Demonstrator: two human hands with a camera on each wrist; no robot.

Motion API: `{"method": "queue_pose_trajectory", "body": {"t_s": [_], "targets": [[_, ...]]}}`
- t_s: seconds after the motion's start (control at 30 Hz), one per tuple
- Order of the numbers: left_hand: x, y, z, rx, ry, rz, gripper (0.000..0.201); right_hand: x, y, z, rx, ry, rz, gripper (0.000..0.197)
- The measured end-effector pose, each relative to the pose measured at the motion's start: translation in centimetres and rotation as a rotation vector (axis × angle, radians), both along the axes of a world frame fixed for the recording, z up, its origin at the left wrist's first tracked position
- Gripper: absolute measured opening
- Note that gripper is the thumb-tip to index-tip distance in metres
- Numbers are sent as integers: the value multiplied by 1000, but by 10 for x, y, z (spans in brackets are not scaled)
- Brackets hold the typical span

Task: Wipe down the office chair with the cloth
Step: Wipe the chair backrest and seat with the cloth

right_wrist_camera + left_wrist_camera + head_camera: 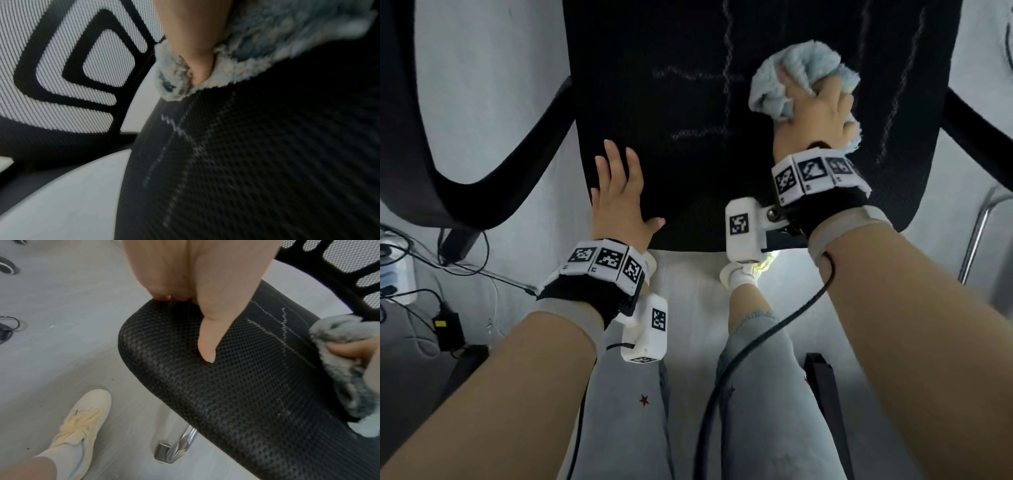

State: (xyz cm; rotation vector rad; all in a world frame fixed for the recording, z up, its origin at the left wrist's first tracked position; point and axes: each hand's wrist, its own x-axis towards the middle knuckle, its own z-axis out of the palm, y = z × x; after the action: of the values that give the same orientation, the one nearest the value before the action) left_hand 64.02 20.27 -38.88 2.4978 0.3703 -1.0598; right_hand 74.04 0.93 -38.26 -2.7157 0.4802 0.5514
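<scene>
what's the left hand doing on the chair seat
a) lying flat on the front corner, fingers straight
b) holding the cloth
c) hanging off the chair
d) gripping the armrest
a: the left hand lies flat on the mesh seat, while the right hand holds the cloth.

Seat [688, 171] centre, between left hand [619, 195] and right hand [815, 113] with cloth [791, 78], left open for passage. Left flank closed by armrest [482, 192], right flank by second armrest [976, 130]. Far edge blocked by backrest [68, 73].
</scene>
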Motion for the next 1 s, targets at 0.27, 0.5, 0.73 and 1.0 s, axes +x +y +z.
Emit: {"method": "queue_pose_trajectory", "body": {"t_s": [0.27,0.5,0.73,1.0], "targets": [[13,7,21,-129,113,117,94,-7,-43,63,262,-246,-346,14],[33,-5,45,-215,109,169,96,-19,-52,94,246,-356,-103,35],[47,-11,6,86,27,84,136,-31,-6,-1,62,98,545,26],[45,-16,-25,136,38,76,156,-49,2,-26,114,-173,301,56]]}}
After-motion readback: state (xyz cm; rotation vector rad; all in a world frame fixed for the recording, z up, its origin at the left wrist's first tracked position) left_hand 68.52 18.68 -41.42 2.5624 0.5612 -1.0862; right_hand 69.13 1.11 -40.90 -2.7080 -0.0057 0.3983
